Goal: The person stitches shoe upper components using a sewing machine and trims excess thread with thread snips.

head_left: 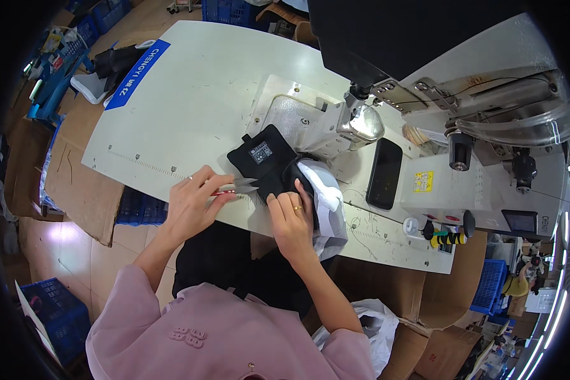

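My left hand (197, 199) is closed around small thread snips (237, 186) with red on the grip. Their metal blades point right, toward the near edge of a black fabric piece (253, 158) that bears a small white printed label. With my right hand (290, 218) I grip the black and white fabric article (323, 190), fingers pressed on its dark part. The article lies at the table's front edge, and its white part hangs over it. What the blades touch, if anything, is too small to tell.
A sewing machine (361, 123) stands behind the fabric on a white table (190, 95). A black phone (384, 173) lies right of it, near thread spools (446, 239). Cardboard boxes (82, 171) flank the table, and a blue crate (57, 316) sits at lower left.
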Demonstrator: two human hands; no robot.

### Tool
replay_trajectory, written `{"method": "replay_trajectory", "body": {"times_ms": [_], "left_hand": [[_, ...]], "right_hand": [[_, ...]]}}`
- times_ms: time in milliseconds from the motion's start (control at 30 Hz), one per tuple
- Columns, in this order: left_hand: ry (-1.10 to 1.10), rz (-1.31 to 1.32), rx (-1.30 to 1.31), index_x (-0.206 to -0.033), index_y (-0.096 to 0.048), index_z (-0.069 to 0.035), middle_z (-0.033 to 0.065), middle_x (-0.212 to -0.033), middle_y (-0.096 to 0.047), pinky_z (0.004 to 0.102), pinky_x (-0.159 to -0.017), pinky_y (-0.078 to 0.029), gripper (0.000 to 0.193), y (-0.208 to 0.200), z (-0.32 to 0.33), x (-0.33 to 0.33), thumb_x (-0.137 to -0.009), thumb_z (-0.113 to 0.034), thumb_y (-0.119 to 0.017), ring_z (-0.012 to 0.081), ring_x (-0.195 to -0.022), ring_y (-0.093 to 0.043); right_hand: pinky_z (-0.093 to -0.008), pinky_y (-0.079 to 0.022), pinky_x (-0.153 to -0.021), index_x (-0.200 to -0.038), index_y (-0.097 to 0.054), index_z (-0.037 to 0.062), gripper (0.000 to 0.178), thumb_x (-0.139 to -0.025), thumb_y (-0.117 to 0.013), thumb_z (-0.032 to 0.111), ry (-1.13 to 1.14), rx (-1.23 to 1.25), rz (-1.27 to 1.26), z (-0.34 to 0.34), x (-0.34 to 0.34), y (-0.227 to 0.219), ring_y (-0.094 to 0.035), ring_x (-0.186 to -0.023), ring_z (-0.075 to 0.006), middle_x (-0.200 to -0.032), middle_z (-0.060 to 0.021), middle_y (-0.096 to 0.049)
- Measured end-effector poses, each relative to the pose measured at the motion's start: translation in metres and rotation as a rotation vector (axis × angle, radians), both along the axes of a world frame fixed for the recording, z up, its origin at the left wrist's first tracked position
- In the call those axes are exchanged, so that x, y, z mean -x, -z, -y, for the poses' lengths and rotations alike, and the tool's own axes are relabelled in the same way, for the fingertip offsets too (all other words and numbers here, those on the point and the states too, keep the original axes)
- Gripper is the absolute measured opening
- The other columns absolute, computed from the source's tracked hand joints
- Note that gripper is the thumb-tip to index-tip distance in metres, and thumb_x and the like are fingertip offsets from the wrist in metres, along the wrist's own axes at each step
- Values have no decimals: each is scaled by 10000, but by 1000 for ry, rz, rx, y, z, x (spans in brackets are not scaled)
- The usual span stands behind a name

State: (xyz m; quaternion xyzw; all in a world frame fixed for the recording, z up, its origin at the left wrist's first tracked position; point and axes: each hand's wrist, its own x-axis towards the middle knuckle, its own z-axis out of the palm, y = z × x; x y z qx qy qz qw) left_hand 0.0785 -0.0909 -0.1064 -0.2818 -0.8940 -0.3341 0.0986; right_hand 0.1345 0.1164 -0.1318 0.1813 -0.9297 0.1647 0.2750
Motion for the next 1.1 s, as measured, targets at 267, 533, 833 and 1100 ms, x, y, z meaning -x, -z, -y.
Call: {"method": "replay_trajectory", "body": {"times_ms": [267, 533, 833, 1100], "left_hand": [[-55, -6, -185, -993, -667, -81, 49, -829, -616, 304, -550, -435, 251, -5, 5, -5, -764, -120, -761, 213, -615, -592], [-30, -352, -253, -1027, -677, -49, 84, -912, -633, 327, -674, -459, 396, 2, -5, -10, -656, -16, -812, 239, -799, -588], [-44, -400, -294, -1040, -683, -83, 26, -864, -633, 323, -654, -419, 380, 5, -25, -5, -683, -82, -810, 208, -714, -590], [-145, -150, -135, -957, -652, -67, 36, -808, -590, 334, -667, -444, 205, -24, -15, 14, -773, -104, -735, 211, -722, -603]], "right_hand": [[-448, -401, -1074, -912, -621, -7, 191, -722, -637, 2, 14, 89, -20, -1, 1, -8, -558, -859, -225, -819, -77, -512], [-464, -383, -1063, -868, -636, 32, 247, -646, -695, -60, 13, 363, 58, -18, 0, -47, -558, -815, -255, -790, -72, -526], [-460, -379, -1064, -874, -636, 40, 243, -654, -701, -43, -7, 404, 86, -10, -4, -43, -556, -808, -246, -786, -68, -520], [-434, -380, -1099, -922, -604, -4, 209, -719, -600, 45, -19, 91, -22, 26, -19, 3, -554, -900, -233, -849, -76, -506]]}}
